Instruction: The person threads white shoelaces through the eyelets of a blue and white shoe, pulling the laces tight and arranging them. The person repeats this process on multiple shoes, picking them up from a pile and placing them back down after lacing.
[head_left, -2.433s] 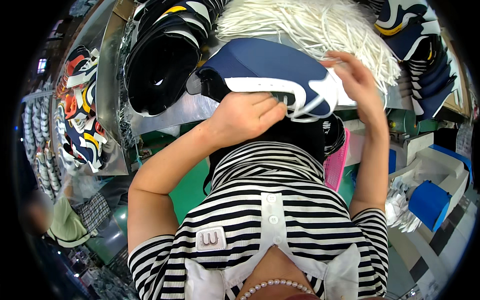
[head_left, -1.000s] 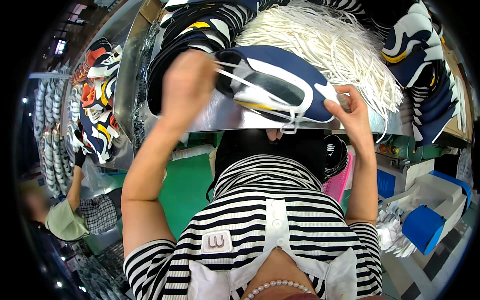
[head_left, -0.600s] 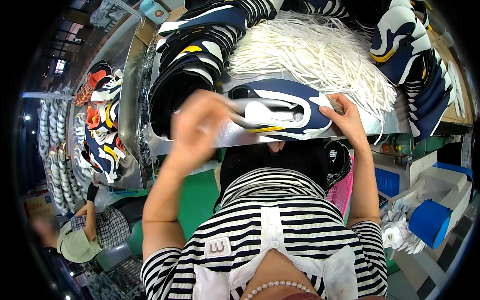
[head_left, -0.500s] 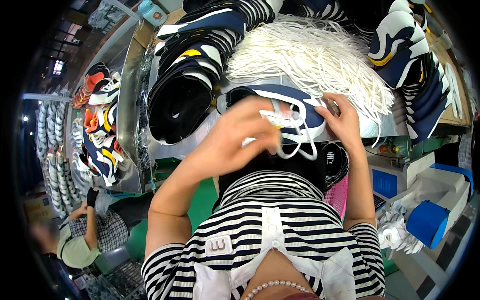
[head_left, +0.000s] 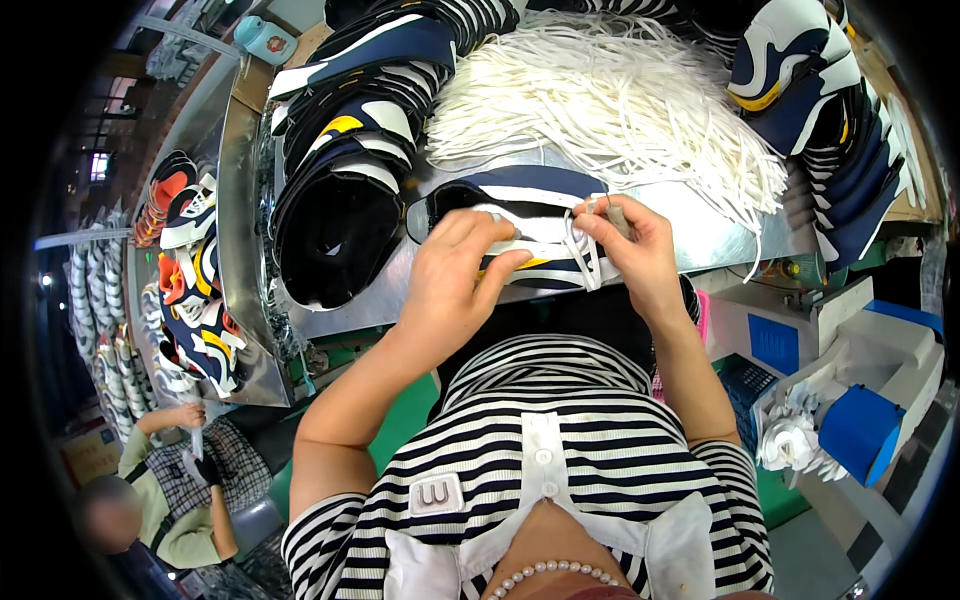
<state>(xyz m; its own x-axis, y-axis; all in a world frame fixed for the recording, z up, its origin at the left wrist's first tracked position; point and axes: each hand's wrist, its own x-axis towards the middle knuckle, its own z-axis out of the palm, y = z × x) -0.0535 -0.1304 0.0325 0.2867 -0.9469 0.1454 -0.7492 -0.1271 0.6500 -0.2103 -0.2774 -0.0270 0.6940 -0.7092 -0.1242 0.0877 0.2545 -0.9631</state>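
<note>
"Where the two bare hands sit apart, what does each touch?"

"The left hand (head_left: 450, 270) meets the navy, white and yellow shoe upper (head_left: 535, 182) on its eight o'clock side; its exact grip I cannot tell. The right hand (head_left: 640, 248) pinches a slim white lace (head_left: 572, 236) at three o'clock."

"And the upper?"

"On the shiny metal counter (head_left: 715, 238), heaped white laces (head_left: 600, 100) at one o'clock."

Navy-and-white shoe upper (head_left: 540, 183) on shiny worktop (head_left: 720, 242). Left hand (head_left: 460, 265) gripping upper's white eyelet edge; right hand (head_left: 637, 245) at upper's right end, fingertips pinching white lace (head_left: 583, 255), loops draped over upper's near side. Beyond upper: heap of loose laces (head_left: 600, 100). Left of upper: stacked uppers (head_left: 340, 225); farther left, co-worker in plaid apron (head_left: 240, 472). Right of upper, well apart: more stacked uppers (head_left: 850, 180).
</note>
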